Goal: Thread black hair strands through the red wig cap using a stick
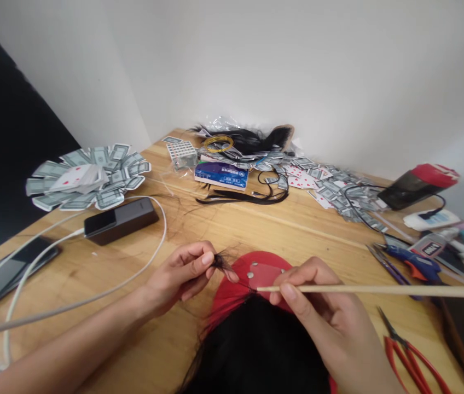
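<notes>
A red rounded form (265, 258) with silver pin heads stands at the front of the table, and black hair (256, 345) covers its near side. My left hand (191, 270) is closed, pinching a small tuft of black hair (220, 261) just left of the form. Between the thumb and fingers of my right hand (318, 306) is a long, thin wooden stick (380, 290). The stick's tip meets or nearly meets the top edge of the hair; its fine end is too small to make out. Loose strands stretch from the hair toward my left hand.
Red-handled scissors (408, 350) and a blue glue gun (415, 264) lie at right. A power bank (121, 220), white cable (162, 219) and phone (14, 273) occupy the left. Behind are fanned playing cards (88, 178), a blue box (221, 175) and more hair (252, 141).
</notes>
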Demonstrator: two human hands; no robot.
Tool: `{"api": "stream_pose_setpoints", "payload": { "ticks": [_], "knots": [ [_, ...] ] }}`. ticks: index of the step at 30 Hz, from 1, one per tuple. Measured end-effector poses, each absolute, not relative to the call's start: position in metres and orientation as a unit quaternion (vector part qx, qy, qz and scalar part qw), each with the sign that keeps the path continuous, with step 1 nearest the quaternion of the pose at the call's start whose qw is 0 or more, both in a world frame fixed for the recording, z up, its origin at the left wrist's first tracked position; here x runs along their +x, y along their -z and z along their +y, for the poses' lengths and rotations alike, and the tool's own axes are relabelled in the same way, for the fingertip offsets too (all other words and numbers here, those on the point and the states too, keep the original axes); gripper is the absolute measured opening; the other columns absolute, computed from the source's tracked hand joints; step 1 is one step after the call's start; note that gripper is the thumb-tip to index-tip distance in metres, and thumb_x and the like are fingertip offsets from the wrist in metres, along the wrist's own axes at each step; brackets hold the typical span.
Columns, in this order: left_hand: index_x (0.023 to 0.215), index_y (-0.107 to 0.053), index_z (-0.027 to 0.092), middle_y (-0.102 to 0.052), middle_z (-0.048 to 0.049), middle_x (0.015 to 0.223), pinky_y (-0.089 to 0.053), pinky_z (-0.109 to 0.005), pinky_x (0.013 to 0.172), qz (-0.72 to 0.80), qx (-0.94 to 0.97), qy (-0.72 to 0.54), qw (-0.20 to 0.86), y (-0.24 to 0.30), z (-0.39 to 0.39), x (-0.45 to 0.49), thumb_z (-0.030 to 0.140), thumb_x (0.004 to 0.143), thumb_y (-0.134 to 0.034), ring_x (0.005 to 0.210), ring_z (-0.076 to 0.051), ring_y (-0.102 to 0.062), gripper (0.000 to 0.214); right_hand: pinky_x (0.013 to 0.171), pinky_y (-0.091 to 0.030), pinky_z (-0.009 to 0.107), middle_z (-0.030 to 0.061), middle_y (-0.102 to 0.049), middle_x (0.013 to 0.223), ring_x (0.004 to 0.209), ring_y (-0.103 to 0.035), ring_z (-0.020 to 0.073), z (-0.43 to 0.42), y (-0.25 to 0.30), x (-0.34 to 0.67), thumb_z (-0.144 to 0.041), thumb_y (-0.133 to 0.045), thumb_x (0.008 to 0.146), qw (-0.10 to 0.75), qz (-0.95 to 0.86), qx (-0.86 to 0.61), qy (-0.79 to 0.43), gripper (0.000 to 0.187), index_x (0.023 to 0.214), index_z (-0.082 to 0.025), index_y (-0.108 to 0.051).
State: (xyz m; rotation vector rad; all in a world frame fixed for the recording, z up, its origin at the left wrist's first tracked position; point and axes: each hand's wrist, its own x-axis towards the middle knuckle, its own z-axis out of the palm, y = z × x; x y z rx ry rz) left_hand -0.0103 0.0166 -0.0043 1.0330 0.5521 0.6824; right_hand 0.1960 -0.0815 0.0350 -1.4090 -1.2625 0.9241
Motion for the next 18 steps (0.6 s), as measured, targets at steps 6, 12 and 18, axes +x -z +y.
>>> {"api": "stream_pose_setpoints", "payload": {
  "ticks": [6,12,18],
  "knots": [
    [0.069,-0.055,0.014,-0.068,-0.0017,0.064,-0.016,-0.017,0.035,0.265,0.522,-0.316,0.747,0.007,0.016,-0.011,0.052,0.084,-0.067,0.033,0.0,-0.029,0.043,0.064,-0.052,0.024,0.0002,-0.068,0.07,0.066,-0.066,0.0159,-0.081,-0.037,0.197,-0.041,-0.064,0.09,0.486,-0.51,-0.588,-0.398,0.024,0.075,-0.023,-0.062],
    [0.08,-0.064,0.014,-0.072,-0.0053,0.073,-0.018,-0.017,0.036,0.273,0.569,-0.292,0.718,0.014,0.016,-0.015,0.053,0.089,-0.06,0.037,-0.002,-0.034,0.04,0.062,-0.051,0.023,-0.0007,-0.066,0.066,0.064,-0.064,0.0151,-0.079,-0.038,0.198,-0.043,-0.064,0.09,0.493,-0.485,-0.591,-0.415,0.027,0.074,-0.022,-0.059],
    [0.076,-0.06,0.014,-0.072,-0.0049,0.072,-0.02,-0.018,0.037,0.276,0.581,-0.285,0.711,0.012,0.015,-0.013,0.054,0.088,-0.061,0.037,-0.003,-0.034,0.042,0.055,-0.047,0.023,-0.0023,-0.061,0.06,0.056,-0.059,0.0138,-0.077,-0.036,0.198,-0.043,-0.062,0.092,0.488,-0.506,-0.595,-0.389,0.032,0.068,-0.023,-0.057]
  ]
}}
